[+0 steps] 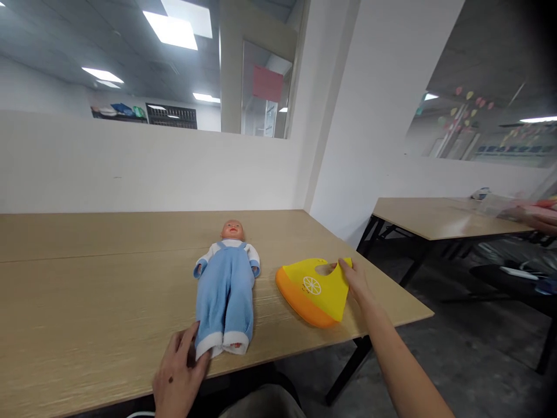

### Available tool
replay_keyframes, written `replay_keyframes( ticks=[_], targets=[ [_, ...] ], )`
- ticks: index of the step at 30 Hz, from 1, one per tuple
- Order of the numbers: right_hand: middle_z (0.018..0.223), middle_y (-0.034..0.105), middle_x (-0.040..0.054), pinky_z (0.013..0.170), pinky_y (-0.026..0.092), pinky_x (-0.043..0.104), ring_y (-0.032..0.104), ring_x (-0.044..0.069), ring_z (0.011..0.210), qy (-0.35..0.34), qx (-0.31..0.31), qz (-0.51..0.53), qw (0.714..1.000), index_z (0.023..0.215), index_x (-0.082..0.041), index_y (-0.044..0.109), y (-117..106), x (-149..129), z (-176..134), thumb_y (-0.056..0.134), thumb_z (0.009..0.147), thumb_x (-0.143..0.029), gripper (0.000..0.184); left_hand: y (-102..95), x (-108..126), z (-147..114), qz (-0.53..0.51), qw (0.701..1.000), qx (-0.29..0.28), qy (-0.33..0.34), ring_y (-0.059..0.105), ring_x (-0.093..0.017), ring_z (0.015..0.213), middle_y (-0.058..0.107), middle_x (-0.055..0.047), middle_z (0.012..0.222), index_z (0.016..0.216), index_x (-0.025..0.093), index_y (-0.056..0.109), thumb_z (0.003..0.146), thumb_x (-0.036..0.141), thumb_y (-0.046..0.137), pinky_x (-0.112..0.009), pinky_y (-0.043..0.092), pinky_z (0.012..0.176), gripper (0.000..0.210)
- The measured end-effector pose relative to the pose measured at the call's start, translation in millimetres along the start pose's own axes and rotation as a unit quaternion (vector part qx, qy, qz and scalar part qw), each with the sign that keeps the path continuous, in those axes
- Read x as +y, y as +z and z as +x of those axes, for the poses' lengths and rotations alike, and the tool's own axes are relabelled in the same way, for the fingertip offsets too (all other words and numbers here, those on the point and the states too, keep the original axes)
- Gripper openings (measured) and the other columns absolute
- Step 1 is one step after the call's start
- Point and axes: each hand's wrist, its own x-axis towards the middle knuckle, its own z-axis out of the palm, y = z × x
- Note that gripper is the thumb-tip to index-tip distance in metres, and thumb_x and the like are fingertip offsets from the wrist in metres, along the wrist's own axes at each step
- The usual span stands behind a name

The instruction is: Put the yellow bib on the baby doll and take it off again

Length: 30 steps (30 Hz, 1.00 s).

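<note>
A baby doll in pale blue overalls and a white top lies on its back on the table, head toward the wall. At the cuff of its trouser leg, on the left side, my left hand has its thumb and fingers bent about the edge of the leg. To the doll's right is a yellow silicone bib with an orange catch pocket and a white citrus-slice print. My right hand pinches the bib by its upper right neck strap, fingers partly hidden behind it. The bib's lower part is close to the tabletop, slightly tilted.
The light wood table ends at a white wall and a pillar. A second table stands to the right, with another person's blurred hand at its far end. Below it is a dark chair.
</note>
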Motion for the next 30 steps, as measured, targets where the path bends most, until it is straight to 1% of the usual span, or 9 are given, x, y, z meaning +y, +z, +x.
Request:
replay_keyframes(
  ticks=[5,9,13,16,18,21,23,27,30],
  targets=[
    [0.071,0.064,0.0002,0.057,0.055,0.026,0.063,0.014,0.062,0.012,-0.054,0.165,0.985,0.078,-0.019,0.053,25,-58,-16,0.069,0.068,-0.035,0.024,9.7,-8,-3,-0.04,0.998,0.01,0.042,0.065,-0.02,0.091,0.063,-0.004,0.109,0.118,0.026,0.056,0.084,0.033,0.05,-0.029,0.05,0.07,0.035],
    [0.083,0.066,0.0025,0.056,0.056,0.027,0.063,0.013,0.062,-0.026,-0.091,0.169,0.981,0.083,-0.019,0.054,47,-109,-30,0.074,0.068,-0.04,0.033,9.4,-6,-4,-0.07,0.997,0.019,0.034,0.065,-0.021,0.089,0.064,-0.005,0.105,0.114,0.024,0.058,0.082,0.033,0.052,-0.032,0.051,0.074,0.034],
    [0.093,0.066,0.0044,0.055,0.056,0.028,0.063,0.012,0.063,-0.083,-0.175,0.164,0.967,0.088,-0.019,0.056,67,-161,-50,0.073,0.07,-0.048,0.038,-5.9,4,-2,-0.134,0.991,-0.008,0.009,0.062,-0.024,0.1,0.062,-0.007,0.112,0.115,0.023,0.057,0.078,0.033,0.055,-0.036,0.05,0.085,0.038],
    [0.097,0.065,0.0051,0.061,0.057,0.028,0.064,0.014,0.073,-0.134,-0.208,0.173,0.953,0.087,-0.018,0.057,78,-195,-66,0.072,0.072,-0.049,0.038,-17.7,7,6,-0.223,0.974,-0.032,-0.019,0.061,-0.024,0.104,0.062,-0.008,0.116,0.116,0.022,0.058,0.077,0.035,0.057,-0.037,0.05,0.088,0.041],
    [0.098,0.064,0.0049,0.065,0.057,0.03,0.064,0.015,0.079,-0.149,-0.24,0.187,0.941,0.086,-0.019,0.056,84,-214,-74,0.071,0.074,-0.048,0.036,-23.9,7,18,-0.288,0.955,-0.027,-0.07,0.062,-0.023,0.098,0.064,-0.01,0.112,0.112,0.02,0.061,0.077,0.04,0.059,-0.036,0.051,0.084,0.04],
    [0.108,0.063,0.0056,0.068,0.059,0.034,0.065,0.019,0.091,-0.152,-0.288,0.205,0.923,0.088,-0.02,0.055,91,-236,-84,0.07,0.077,-0.047,0.032,-34.6,11,48,-0.358,0.92,0.014,-0.158,0.063,-0.023,0.094,0.069,-0.011,0.105,0.103,0.016,0.065,0.075,0.046,0.061,-0.034,0.051,0.08,0.041],
    [0.118,0.06,0.0063,0.07,0.06,0.035,0.063,0.023,0.102,-0.15,-0.319,0.208,0.912,0.094,-0.021,0.056,96,-248,-94,0.069,0.078,-0.046,0.032,-44.5,20,72,-0.397,0.901,0.012,-0.175,0.063,-0.023,0.093,0.07,-0.011,0.102,0.106,0.015,0.065,0.076,0.048,0.061,-0.032,0.05,0.074,0.046],
    [0.128,0.057,0.0053,0.074,0.061,0.038,0.06,0.026,0.111,-0.159,-0.391,0.217,0.88,0.103,-0.023,0.057,108,-266,-123,0.066,0.081,-0.043,0.032,-68.1,46,108,-0.467,0.873,-0.044,-0.132,0.064,-0.024,0.088,0.072,-0.01,0.095,0.102,0.014,0.069,0.076,0.053,0.056,-0.03,0.049,0.068,0.048],
    [0.126,0.058,0.0044,0.076,0.061,0.039,0.06,0.026,0.112,-0.17,-0.4,0.233,0.87,0.102,-0.024,0.057,118,-271,-143,0.065,0.082,-0.046,0.031,-85.3,64,113,-0.515,0.839,-0.121,-0.125,0.065,-0.026,0.074,0.072,-0.011,0.077,0.075,0.015,0.073,0.072,0.062,0.049,-0.035,0.05,0.064,0.053]
  ],
)
